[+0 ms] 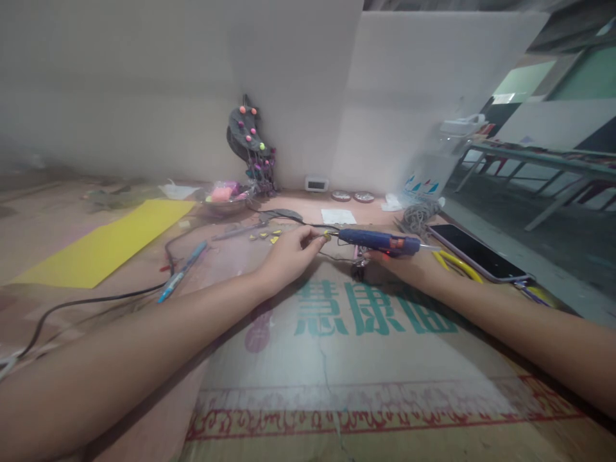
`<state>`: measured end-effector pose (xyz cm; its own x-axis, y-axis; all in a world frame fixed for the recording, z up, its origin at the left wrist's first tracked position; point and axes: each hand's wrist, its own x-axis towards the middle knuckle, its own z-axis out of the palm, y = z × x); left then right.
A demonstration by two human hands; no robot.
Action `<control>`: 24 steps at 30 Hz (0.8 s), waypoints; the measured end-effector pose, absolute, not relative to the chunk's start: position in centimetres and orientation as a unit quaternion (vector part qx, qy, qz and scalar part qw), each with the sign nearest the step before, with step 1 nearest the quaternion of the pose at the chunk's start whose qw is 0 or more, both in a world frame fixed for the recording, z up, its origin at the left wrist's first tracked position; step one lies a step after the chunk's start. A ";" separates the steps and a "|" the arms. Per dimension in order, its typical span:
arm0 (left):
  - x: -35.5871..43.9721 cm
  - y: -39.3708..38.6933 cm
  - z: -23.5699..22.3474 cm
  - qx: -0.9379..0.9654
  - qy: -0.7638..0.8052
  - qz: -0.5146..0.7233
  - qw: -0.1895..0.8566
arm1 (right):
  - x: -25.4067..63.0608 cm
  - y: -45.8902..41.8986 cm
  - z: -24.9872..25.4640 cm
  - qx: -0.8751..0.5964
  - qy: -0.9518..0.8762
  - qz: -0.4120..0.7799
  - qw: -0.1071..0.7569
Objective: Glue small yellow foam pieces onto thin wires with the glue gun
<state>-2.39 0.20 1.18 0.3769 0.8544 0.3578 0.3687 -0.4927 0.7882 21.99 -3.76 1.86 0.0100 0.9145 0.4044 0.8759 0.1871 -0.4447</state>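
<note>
My right hand (404,264) is wrapped round a blue glue gun (370,240), a glue stick poking out of its back end. The nozzle points left and meets a small yellow piece (327,235), which my left hand (296,252) pinches between thumb and fingertips. Whether the nozzle touches the piece is too small to tell. Several similar small yellow pieces (263,235) lie on the table beyond my left hand. Under the gun, near my right fingers, is a small shiny pinkish object (359,255) that I cannot make out.
A yellow sheet (110,244), a blue pen (183,271) and a dark cable (96,298) lie to the left. Behind stand a bowl of pink material (226,196), a grey moon-shaped ornament (248,131) and a small display (316,185). Grey yarn (418,218), a phone (479,252) and yellow-handled pliers (459,266) lie right.
</note>
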 end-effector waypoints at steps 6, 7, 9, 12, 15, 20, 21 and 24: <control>-2.4 0.3 1.0 0.771 0.397 0.396 0.303 | 21.8 -4.0 2.1 -0.657 -0.694 0.022 0.294; -2.4 0.3 1.0 0.771 0.397 0.396 0.303 | 21.8 -4.1 2.2 -0.654 -0.697 0.024 0.293; -2.3 0.3 1.1 0.770 0.398 0.395 0.305 | 21.7 -4.1 2.3 -0.638 -0.709 0.042 0.298; -2.3 0.3 1.1 0.764 0.402 0.396 0.313 | 21.6 -4.1 2.7 -0.598 -0.732 0.073 0.318; -2.3 0.5 1.0 0.758 0.401 0.402 0.321 | 21.4 -4.3 3.0 -0.578 -0.732 0.074 0.352; -2.3 0.6 0.9 0.757 0.395 0.402 0.331 | 21.6 -4.1 4.1 -0.538 -0.737 0.093 0.398; -2.3 0.5 0.9 0.758 0.395 0.401 0.329 | 21.6 -4.0 4.4 -0.538 -0.732 0.096 0.406; -2.3 0.4 1.0 0.762 0.397 0.399 0.320 | 21.9 -3.6 5.3 -0.573 -0.698 0.109 0.414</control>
